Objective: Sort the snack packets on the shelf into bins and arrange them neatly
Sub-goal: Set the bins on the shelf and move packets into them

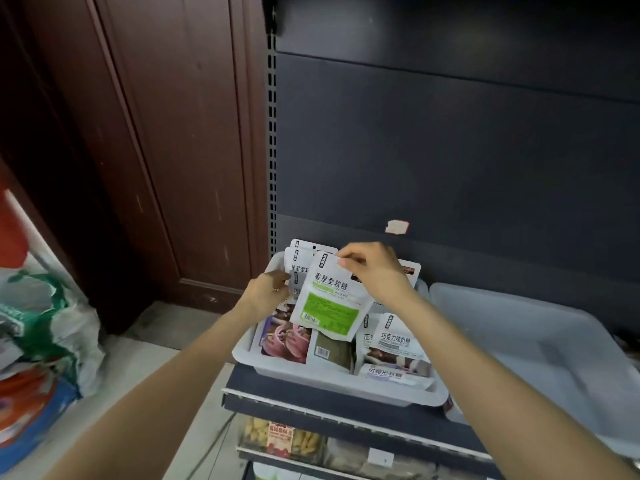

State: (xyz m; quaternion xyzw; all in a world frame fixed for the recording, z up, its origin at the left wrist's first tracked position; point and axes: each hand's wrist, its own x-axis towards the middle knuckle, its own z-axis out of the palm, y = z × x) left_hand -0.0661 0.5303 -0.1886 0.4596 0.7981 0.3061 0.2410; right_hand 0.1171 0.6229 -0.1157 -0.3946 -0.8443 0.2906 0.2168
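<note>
Sorting is partly done, I judge. Nearest, below the right grip, several packets [398, 344] lie flat and mixed in the white bin [332, 384] on the shelf [311, 398]. The right hand [372, 268] pinches the top of a green-label packet [327, 299] above them. The left hand [268, 292] holds standing packets [299, 268] behind it. To the right, another bin [519, 327] holds nothing visible.

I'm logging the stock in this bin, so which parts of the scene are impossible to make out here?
Head view only:
- Upright packets at the back of the white bin: hidden by the right hand, left hand and the held green-label packet.
- Packets beneath the held packet: labels partly covered.
- Clear bin on the right: blurred, cut off by the frame edge.
- Lower shelf goods: too blurred to read.
</note>
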